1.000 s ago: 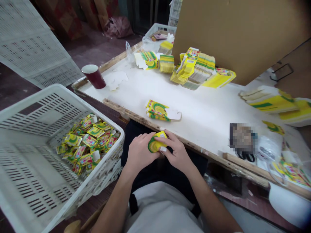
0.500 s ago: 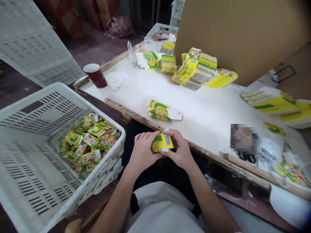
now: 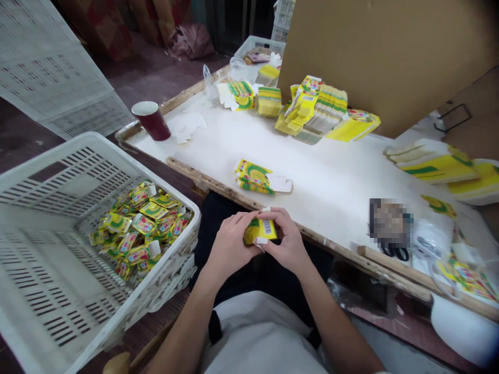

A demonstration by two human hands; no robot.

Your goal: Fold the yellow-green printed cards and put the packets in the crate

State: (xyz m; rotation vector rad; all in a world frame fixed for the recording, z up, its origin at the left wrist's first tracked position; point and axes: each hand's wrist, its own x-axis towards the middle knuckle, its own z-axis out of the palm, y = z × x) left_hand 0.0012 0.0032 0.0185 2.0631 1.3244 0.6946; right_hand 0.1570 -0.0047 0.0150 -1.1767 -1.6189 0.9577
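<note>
We hold a small yellow carton (image 3: pixel 268 228) between our left hand (image 3: pixel 230 243) and right hand (image 3: pixel 288 243), fingers closed around opposite ends, likely to steady it, just off the worktop (image 3: pixel 331 176), with similar cartons (image 3: pixel 144 225) within easy reach in a white basket (image 3: pixel 37 239).

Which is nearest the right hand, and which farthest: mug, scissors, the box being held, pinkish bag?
From the right hand:
1. Box, in its fingers
2. Scissors, to the right
3. Mug, ahead, left
4. Bag, beyond the mug

Packing workshop with stacked cartons (image 3: pixel 323 111)
</note>
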